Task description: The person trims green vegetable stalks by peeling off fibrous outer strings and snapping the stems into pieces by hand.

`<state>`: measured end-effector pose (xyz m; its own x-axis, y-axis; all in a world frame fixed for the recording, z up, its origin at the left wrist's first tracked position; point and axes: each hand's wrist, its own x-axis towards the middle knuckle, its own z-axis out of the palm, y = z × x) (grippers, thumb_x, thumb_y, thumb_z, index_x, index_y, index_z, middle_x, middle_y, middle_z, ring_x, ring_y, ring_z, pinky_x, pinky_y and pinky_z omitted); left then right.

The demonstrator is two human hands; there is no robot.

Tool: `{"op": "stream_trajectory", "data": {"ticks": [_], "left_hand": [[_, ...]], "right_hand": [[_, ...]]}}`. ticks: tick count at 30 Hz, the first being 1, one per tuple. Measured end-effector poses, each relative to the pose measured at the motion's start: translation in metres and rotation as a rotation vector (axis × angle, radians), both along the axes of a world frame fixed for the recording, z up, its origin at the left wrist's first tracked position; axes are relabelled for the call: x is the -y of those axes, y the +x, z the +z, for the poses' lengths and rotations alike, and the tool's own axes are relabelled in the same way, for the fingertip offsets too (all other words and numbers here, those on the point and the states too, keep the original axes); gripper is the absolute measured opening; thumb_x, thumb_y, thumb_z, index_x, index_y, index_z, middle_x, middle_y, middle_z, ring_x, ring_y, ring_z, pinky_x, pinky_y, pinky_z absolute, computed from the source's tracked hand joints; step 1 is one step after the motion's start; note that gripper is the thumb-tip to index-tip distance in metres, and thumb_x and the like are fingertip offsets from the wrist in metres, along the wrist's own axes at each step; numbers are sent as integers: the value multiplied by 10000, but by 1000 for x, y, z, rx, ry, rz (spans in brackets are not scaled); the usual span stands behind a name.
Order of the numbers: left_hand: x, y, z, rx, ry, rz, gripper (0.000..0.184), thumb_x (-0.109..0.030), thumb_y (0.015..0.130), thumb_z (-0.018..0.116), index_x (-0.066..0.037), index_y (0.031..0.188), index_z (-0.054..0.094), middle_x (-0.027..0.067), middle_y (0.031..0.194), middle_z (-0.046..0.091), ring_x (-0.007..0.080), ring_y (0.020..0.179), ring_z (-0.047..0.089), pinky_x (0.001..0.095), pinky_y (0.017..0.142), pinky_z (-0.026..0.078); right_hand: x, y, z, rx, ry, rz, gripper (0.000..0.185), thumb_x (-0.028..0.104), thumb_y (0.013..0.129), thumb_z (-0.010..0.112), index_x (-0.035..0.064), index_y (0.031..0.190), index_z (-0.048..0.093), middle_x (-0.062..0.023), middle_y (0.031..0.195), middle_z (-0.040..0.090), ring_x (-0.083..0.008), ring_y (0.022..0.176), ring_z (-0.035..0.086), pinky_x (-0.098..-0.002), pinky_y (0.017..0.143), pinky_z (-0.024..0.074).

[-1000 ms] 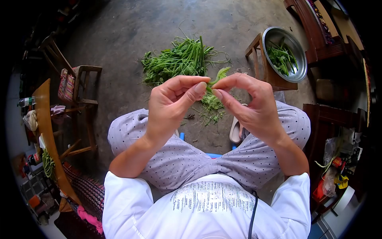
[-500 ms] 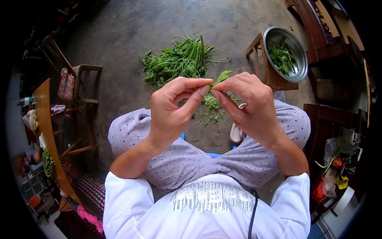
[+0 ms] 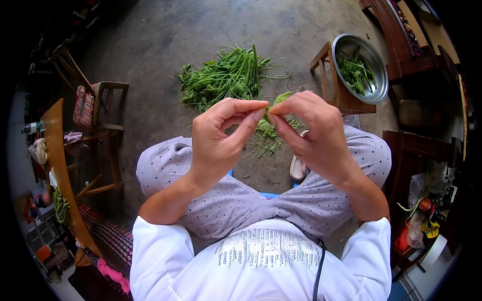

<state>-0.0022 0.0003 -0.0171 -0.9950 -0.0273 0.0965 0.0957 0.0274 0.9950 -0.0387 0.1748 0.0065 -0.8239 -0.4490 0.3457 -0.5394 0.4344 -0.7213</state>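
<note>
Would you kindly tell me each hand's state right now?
Left hand: closed, pinching a leafy green shoot.
Right hand: closed, pinching the same leafy green shoot.

White short-sleeved T-shirt (image 3: 251, 281) with broken columns of dark print (image 3: 268, 249); thin black cord (image 3: 319, 271); pale greyish-lavender trousers (image 3: 221, 203) with dark dots; light beige slipper (image 3: 295, 169).

Sprig (image 3: 282, 97) is lt grn, trousers (image 3: 226, 205) grey (dk dots).

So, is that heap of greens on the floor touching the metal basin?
Apart. The head view shows floor and a wooden stool between the heap of greens and the metal basin.
</note>
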Motion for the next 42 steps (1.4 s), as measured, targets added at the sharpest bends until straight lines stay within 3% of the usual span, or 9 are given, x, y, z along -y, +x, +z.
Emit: {"op": "stream_trajectory", "data": {"ticks": [10,12,15,19,21,28,31,37,42], "left_hand": [[2,0,7,197,175,-98,182,-32,909,605,25,1080,633,46,994,659,60,875,588,187,772,464],[-1,-1,6,135,230,-57,171,-43,909,611,22,1063,647,12,881,663,18,747,571,144,607,429],[4,1,8,182,202,-106,191,-51,915,603,18,1092,622,40,985,657,53,874,586,178,760,459],[2,1,8,149,236,-107,190,-49,915,603,17,1092,621,36,977,656,53,873,586,178,763,457],[2,1,8,125,223,-106,190,-50,913,605,15,1091,622,32,971,656,48,872,585,168,736,449],[4,0,10,152,218,-93,172,-23,904,609,26,1067,632,35,952,660,43,852,595,165,725,464],[4,0,10,167,209,-77,174,-24,902,612,23,1069,632,33,960,657,49,870,594,172,749,468],[3,-1,7,105,223,-77,170,-4,900,604,32,1065,631,51,978,658,70,890,605,187,786,484],[2,-2,5,32,187,-74,163,15,883,617,34,1043,639,58,968,657,85,901,616,194,797,496]], "right_hand": [[2,2,6,104,-75,-42,64,52,754,664,22,798,628,-109,762,632,-276,729,609,-353,663,484],[1,1,8,172,-88,-49,75,63,775,659,7,822,643,-110,754,647,-232,700,632,-316,619,486],[0,2,11,336,-123,-62,94,84,802,656,1,845,656,-101,740,660,-174,658,637,-280,571,475],[-2,0,10,406,-181,-46,108,102,822,649,0,857,660,-87,726,665,-137,640,628,-261,549,462],[-2,2,14,455,-149,-41,97,84,846,659,8,905,658,-8,781,647,-56,713,552,-220,635,418],[-3,0,4,490,-237,-5,128,98,880,646,-5,956,637,-7,807,622,-51,735,545,-203,663,436],[-2,-1,5,576,-365,-13,117,95,858,630,-13,898,647,-95,763,649,-130,649,577,-261,604,467],[-4,0,7,314,-161,-5,113,46,859,652,-19,951,654,-62,821,658,-89,721,588,-222,636,463],[-2,2,5,176,-104,-9,132,2,811,665,-11,942,665,-105,832,668,-160,707,634,-259,619,485]]}}
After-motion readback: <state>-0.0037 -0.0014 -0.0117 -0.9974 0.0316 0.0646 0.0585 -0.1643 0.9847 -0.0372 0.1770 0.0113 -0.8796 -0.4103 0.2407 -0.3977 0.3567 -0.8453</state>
